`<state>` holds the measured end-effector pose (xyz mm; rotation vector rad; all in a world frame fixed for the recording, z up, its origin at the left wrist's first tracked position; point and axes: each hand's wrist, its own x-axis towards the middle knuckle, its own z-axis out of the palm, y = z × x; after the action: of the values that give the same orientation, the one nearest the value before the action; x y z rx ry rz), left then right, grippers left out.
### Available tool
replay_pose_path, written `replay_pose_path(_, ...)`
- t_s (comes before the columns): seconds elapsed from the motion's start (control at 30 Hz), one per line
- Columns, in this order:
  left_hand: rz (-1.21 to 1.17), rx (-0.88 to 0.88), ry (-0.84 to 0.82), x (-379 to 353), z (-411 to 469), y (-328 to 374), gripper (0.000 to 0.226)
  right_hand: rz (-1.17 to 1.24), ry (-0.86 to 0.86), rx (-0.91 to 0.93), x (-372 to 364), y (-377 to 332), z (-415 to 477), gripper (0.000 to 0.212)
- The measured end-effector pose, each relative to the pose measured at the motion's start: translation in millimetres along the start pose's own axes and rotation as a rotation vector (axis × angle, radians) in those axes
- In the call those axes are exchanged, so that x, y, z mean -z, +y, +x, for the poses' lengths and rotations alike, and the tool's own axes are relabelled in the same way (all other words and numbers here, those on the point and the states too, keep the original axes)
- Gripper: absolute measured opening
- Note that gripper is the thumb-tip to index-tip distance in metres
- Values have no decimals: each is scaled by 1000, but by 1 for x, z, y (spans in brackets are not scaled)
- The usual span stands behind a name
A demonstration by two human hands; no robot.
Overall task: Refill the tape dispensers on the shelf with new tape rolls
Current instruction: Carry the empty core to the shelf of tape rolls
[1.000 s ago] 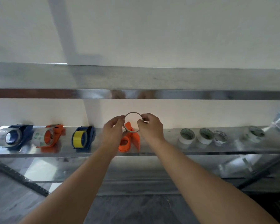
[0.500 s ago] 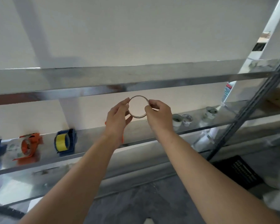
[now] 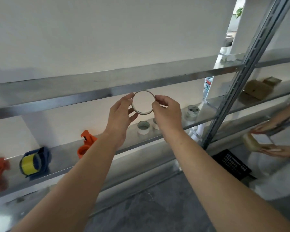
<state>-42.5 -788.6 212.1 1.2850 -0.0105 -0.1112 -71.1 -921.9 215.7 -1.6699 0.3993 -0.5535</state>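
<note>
- Fingertips of left hand [image 3: 120, 114] and right hand [image 3: 167, 113] pinch opposite edges of a thin tape core ring [image 3: 141, 112].
- Below the left fingers: orange tape dispenser [image 3: 86, 145] on the metal shelf [image 3: 65, 157].
- Under the right fingers: white tape rolls [image 3: 143, 128].

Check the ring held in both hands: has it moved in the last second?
Yes. The ring went right and up: it was above the orange dispenser, now it is over the white tape rolls, level with the upper shelf edge.
</note>
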Motion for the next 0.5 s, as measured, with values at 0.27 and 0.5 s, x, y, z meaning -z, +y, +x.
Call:
replay_pose_path(0.27, -33, 19, 11, -87, 25, -34, 24, -8, -1, -27, 62, 33, 68, 32)
replay_pose_path(0.5, -49, 39, 82, -145, 58, -65, 26, -16, -13, -60, 97, 63, 126, 32)
